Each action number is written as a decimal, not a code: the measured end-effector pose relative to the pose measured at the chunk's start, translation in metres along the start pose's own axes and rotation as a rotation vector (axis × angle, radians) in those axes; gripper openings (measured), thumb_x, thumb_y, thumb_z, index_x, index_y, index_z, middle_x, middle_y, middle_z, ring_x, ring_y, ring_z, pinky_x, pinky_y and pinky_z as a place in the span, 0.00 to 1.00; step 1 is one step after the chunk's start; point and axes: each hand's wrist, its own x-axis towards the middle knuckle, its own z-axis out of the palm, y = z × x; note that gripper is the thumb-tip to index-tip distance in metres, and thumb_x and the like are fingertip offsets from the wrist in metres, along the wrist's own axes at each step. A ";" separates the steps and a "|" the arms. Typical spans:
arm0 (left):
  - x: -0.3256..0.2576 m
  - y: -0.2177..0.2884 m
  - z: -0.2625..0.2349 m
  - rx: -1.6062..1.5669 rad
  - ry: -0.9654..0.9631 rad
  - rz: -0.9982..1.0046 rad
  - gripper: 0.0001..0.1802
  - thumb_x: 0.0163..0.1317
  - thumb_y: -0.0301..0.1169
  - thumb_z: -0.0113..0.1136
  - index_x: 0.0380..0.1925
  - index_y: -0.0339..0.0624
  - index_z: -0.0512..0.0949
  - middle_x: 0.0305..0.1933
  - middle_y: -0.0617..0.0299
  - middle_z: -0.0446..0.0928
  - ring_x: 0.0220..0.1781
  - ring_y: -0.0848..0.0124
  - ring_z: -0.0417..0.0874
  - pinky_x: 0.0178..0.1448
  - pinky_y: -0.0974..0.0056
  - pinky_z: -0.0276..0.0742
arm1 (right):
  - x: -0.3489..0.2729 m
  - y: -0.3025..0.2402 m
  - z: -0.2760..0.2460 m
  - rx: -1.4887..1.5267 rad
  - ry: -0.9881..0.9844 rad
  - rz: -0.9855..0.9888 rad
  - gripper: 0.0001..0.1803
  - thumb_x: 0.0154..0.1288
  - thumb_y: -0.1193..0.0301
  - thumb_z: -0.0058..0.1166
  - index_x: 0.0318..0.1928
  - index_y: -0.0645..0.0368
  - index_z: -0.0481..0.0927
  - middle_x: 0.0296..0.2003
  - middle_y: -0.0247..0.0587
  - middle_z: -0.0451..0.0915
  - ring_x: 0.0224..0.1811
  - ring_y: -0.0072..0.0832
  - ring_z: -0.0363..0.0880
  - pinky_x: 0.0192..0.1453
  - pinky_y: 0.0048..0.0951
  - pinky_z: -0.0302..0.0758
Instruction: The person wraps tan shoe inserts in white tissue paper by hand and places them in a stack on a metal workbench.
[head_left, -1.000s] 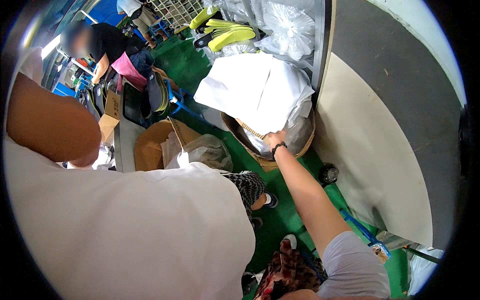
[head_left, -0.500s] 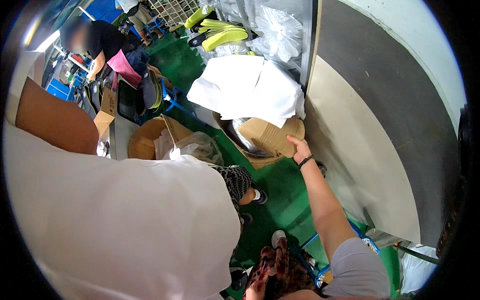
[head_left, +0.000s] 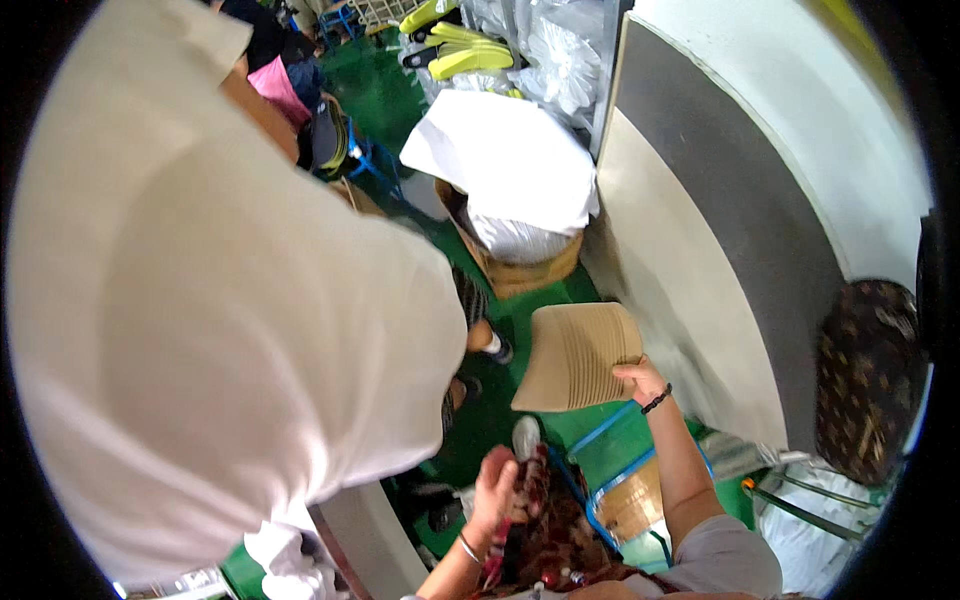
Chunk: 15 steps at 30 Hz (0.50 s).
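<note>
Beside panel (head_left: 690,260), box (head_left: 525,278) of white sheets (head_left: 505,160), right hand (head_left: 648,381) gripping tan stack (head_left: 580,352), left (head_left: 491,497) half-open

Beyond the hands (head_left: 645,378) (head_left: 492,490), sheeting (head_left: 510,155) lies on a carton (head_left: 535,278).

Tan with fine, darker parallel stripes on the curved piece (head_left: 575,358) at four o'clock. Plain white on the sheets (head_left: 505,155) at twelve, over brown on the cardboard box (head_left: 505,274) at one. Bright lime on the soles (head_left: 472,60) farther out at twelve; pink on the cloth (head_left: 280,90) between ten and eleven. Plain cream on the shirt (head_left: 230,300) at nine. Dark grey beside pale beige on the panel (head_left: 700,250) between two and three. Small gold motifs over dark brown on the bag (head_left: 868,385) just past three. Green on the floor (head_left: 370,75) at eleven.
</note>
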 end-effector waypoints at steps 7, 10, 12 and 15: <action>-0.130 0.047 -0.006 -0.520 -0.303 -0.069 0.48 0.55 0.38 0.63 0.67 0.39 0.42 0.65 0.51 0.56 0.66 0.63 0.59 0.67 0.61 0.54 | -0.182 0.012 0.077 -0.209 -0.353 0.100 0.32 0.41 0.83 0.65 0.52 0.62 0.73 0.49 0.39 0.76 0.50 0.27 0.74 0.54 0.33 0.71; -0.207 0.089 0.005 -0.318 -0.238 0.042 0.54 0.49 0.33 0.67 0.67 0.36 0.39 0.64 0.52 0.57 0.65 0.64 0.60 0.65 0.62 0.59 | -0.220 0.021 0.085 -0.185 -0.426 0.246 0.36 0.42 0.76 0.68 0.56 0.61 0.69 0.51 0.37 0.75 0.52 0.31 0.73 0.56 0.35 0.70; -0.254 0.100 0.005 -0.290 -0.145 0.074 0.57 0.49 0.34 0.67 0.66 0.35 0.34 0.64 0.48 0.56 0.64 0.62 0.60 0.63 0.62 0.61 | -0.248 0.031 0.113 -0.109 -0.466 0.271 0.36 0.47 0.72 0.66 0.58 0.60 0.66 0.52 0.36 0.73 0.53 0.31 0.72 0.55 0.36 0.71; -0.304 0.110 0.006 -0.272 -0.034 0.203 0.59 0.49 0.36 0.67 0.65 0.34 0.30 0.64 0.44 0.54 0.64 0.60 0.60 0.62 0.62 0.63 | -0.268 0.067 0.129 -0.066 -0.273 0.263 0.34 0.51 0.65 0.65 0.58 0.58 0.65 0.53 0.36 0.72 0.54 0.30 0.71 0.55 0.36 0.71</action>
